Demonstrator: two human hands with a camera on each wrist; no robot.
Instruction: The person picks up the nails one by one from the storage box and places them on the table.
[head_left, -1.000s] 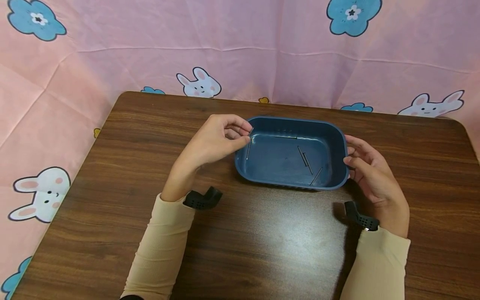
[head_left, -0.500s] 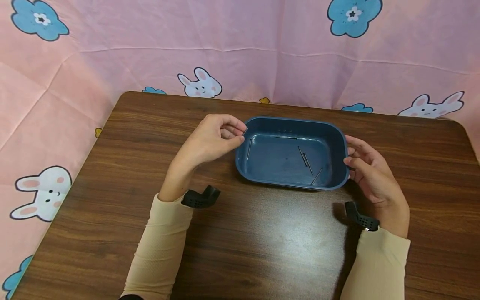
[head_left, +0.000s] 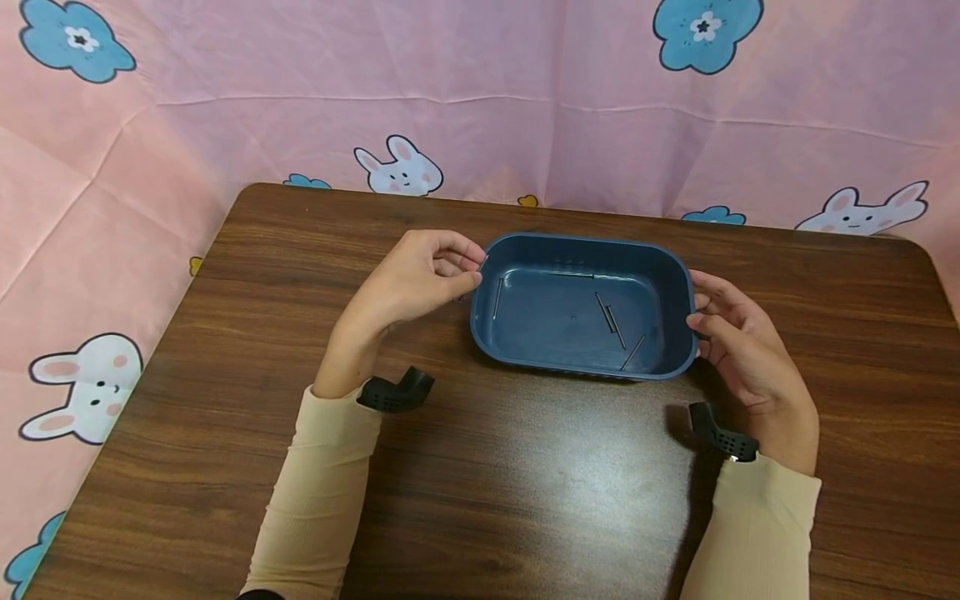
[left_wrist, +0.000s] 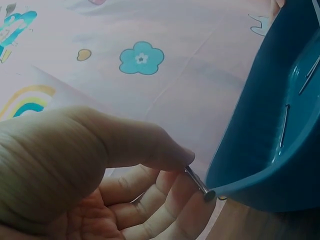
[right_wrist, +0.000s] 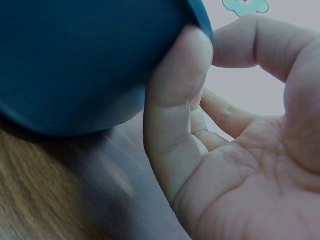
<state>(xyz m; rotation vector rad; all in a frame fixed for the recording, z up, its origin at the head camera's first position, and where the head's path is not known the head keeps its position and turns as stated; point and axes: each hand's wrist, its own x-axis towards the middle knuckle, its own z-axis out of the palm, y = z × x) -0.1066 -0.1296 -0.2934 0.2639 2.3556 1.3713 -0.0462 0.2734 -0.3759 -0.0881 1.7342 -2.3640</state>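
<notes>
Between the thumb and fingertips of my left hand (head_left: pixel 420 279) a steel nail (left_wrist: pixel 199 181) is pinched, its flat head facing down beside the basin rim in the left wrist view. This hand hovers at the left end of a blue plastic basin (head_left: pixel 540 325). Several more nails lie scattered on the basin floor, one nail (head_left: pixel 498 298) near the left wall and another nail (head_left: pixel 632 353) near the front right corner. My right hand (head_left: pixel 750 350) holds the basin's right end, thumb at the rim and fingers along the outer wall.
The basin stands on a brown wood-grain table (head_left: pixel 525 500), towards its back edge. A pink cloth (head_left: pixel 487 75) with rabbits and blue flowers hangs behind. Each wrist carries a black camera mount (head_left: pixel 397 390).
My left hand has drawn slightly leftward with the nail, from over the basin's left end to its rim. The right hand and the basin stay where they were.
</notes>
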